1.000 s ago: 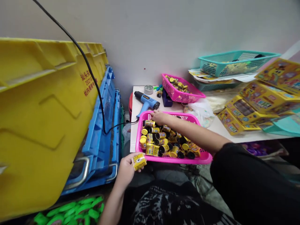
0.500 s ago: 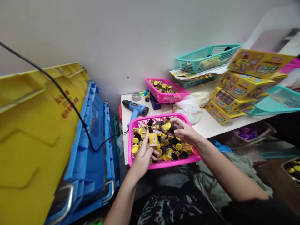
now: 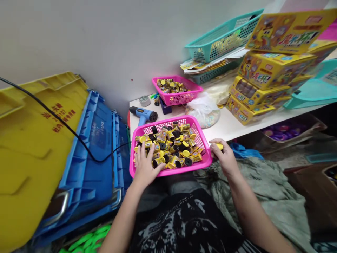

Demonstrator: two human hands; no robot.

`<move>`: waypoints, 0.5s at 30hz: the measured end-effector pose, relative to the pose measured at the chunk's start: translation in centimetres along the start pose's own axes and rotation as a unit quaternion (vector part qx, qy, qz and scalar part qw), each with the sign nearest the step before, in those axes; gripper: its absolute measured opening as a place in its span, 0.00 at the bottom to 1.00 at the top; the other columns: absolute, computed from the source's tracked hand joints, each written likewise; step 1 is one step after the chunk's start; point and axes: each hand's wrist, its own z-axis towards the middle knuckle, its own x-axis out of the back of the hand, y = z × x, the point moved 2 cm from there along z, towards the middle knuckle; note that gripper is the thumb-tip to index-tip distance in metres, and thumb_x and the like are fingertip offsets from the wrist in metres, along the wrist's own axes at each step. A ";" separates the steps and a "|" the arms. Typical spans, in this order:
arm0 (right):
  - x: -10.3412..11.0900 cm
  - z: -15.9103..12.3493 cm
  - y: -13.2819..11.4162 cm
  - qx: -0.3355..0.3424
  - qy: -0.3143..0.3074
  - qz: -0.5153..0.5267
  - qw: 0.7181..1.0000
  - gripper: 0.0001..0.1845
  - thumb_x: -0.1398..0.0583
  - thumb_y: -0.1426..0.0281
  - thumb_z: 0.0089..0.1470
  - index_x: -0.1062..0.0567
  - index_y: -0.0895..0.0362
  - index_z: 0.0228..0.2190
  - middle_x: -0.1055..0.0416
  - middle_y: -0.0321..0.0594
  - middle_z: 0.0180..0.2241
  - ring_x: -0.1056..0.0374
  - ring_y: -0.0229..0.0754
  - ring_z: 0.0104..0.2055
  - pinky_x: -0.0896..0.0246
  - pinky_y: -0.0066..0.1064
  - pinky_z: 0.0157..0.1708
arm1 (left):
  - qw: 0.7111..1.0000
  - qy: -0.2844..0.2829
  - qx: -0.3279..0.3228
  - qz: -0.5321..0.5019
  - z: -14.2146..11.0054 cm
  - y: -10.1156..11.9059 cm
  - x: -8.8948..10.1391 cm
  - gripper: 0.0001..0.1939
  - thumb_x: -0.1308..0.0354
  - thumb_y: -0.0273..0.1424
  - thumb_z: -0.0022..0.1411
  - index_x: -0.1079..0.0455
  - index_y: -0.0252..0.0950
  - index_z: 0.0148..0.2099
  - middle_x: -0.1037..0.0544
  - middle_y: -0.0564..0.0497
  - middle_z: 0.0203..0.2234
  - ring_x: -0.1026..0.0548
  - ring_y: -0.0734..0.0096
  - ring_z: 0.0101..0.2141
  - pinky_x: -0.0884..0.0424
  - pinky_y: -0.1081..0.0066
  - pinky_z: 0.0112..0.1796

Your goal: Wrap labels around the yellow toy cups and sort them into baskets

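Observation:
A pink basket (image 3: 171,172) at the table's front edge is heaped with small yellow canisters (image 3: 171,136), each with a black or yellow end. My left hand (image 3: 145,162) lies with fingers spread over the canisters on the left side; whether its fingertips press on one is unclear. Beyond the basket's right rim, my right hand (image 3: 225,158) is closed around a small canister with a yellow end (image 3: 219,146). The rest of that canister is hidden by my fingers.
Behind the basket lie a blue heat gun (image 3: 144,114), a second pink basket (image 3: 181,98) and a plastic bag (image 3: 204,110). Stacked yellow boxes (image 3: 263,73) and a teal basket (image 3: 210,49) stand right. Blue crates (image 3: 100,140) flank the left, with a black cable (image 3: 79,138) hanging across.
My right hand has moved from above the heap to outside the basket's right rim, carrying a canister. My left hand, which had a canister by its fingers, now lies flat over the heap.

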 end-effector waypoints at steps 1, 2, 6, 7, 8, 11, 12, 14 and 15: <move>0.0 -0.1 0.7 -0.012 -0.004 0.012 1.000 0.11 0.40 0.61 0.53 0.29 0.55 0.35 0.38 0.30 0.22 0.42 0.34 0.22 0.46 0.26 0.23 | 0.999 -0.022 -0.001 0.024 0.2 0.1 -0.7 0.42 0.41 0.47 0.55 0.49 0.40 0.67 0.57 0.36 0.68 0.58 0.39 0.65 0.56 0.39 0.59; 0.0 -0.1 1.1 -0.029 -0.007 0.039 0.999 0.10 0.40 0.62 0.53 0.29 0.55 0.35 0.37 0.31 0.22 0.41 0.34 0.22 0.46 0.26 0.24 | 0.998 -0.037 -0.001 0.042 0.5 0.2 -1.2 0.42 0.42 0.47 0.56 0.52 0.41 0.68 0.59 0.36 0.68 0.59 0.39 0.66 0.57 0.39 0.59; -0.3 0.3 1.4 -0.082 0.008 0.178 0.981 0.06 0.41 0.69 0.48 0.28 0.56 0.32 0.35 0.30 0.21 0.42 0.33 0.22 0.47 0.26 0.24 | 0.993 -0.073 0.021 0.086 3.3 0.7 -1.6 0.38 0.47 0.47 0.61 0.53 0.42 0.68 0.61 0.35 0.68 0.59 0.40 0.66 0.57 0.38 0.58; -0.3 0.5 1.3 -0.091 0.011 0.211 0.973 0.07 0.42 0.71 0.46 0.27 0.56 0.31 0.35 0.31 0.20 0.42 0.33 0.22 0.48 0.25 0.24 | 0.992 -0.075 0.028 0.094 4.1 1.1 -1.1 0.38 0.47 0.47 0.60 0.53 0.42 0.68 0.61 0.34 0.68 0.60 0.38 0.66 0.58 0.35 0.57; -0.3 0.7 1.1 -0.098 0.012 0.240 0.966 0.08 0.42 0.71 0.45 0.27 0.56 0.31 0.35 0.31 0.20 0.42 0.33 0.21 0.48 0.26 0.24 | 0.992 -0.069 0.029 0.101 4.9 1.6 -0.6 0.40 0.46 0.47 0.59 0.53 0.42 0.68 0.61 0.33 0.68 0.61 0.35 0.65 0.58 0.33 0.56; 0.1 1.7 0.8 -0.099 0.017 0.287 0.953 0.10 0.43 0.72 0.44 0.26 0.57 0.32 0.33 0.32 0.19 0.41 0.34 0.22 0.47 0.27 0.25 | 0.995 -0.021 -0.029 0.097 6.9 4.8 0.7 0.38 0.41 0.47 0.56 0.44 0.40 0.65 0.49 0.35 0.65 0.55 0.36 0.64 0.54 0.36 0.56; 0.3 2.1 0.8 -0.093 0.024 0.294 0.951 0.11 0.44 0.72 0.44 0.25 0.57 0.32 0.33 0.33 0.19 0.40 0.35 0.22 0.47 0.27 0.25 | 0.994 -0.022 -0.068 0.080 7.5 6.3 0.6 0.30 0.42 0.45 0.58 0.36 0.40 0.60 0.40 0.37 0.61 0.47 0.41 0.62 0.49 0.42 0.57; 0.8 3.2 0.6 -0.070 0.046 0.302 0.950 0.13 0.45 0.73 0.43 0.25 0.57 0.33 0.32 0.33 0.18 0.40 0.36 0.22 0.47 0.28 0.25 | 0.983 -0.101 -0.149 0.028 8.5 9.4 -0.7 0.14 0.47 0.39 0.63 0.24 0.40 0.44 0.26 0.44 0.46 0.32 0.57 0.51 0.37 0.57 0.52; 1.1 3.7 0.4 -0.058 0.055 0.305 0.949 0.14 0.45 0.74 0.43 0.26 0.56 0.34 0.32 0.33 0.18 0.40 0.36 0.21 0.48 0.28 0.25 | 0.973 -0.155 -0.171 0.013 9.0 10.8 -1.7 0.13 0.48 0.37 0.64 0.22 0.40 0.39 0.25 0.46 0.40 0.29 0.61 0.45 0.34 0.61 0.48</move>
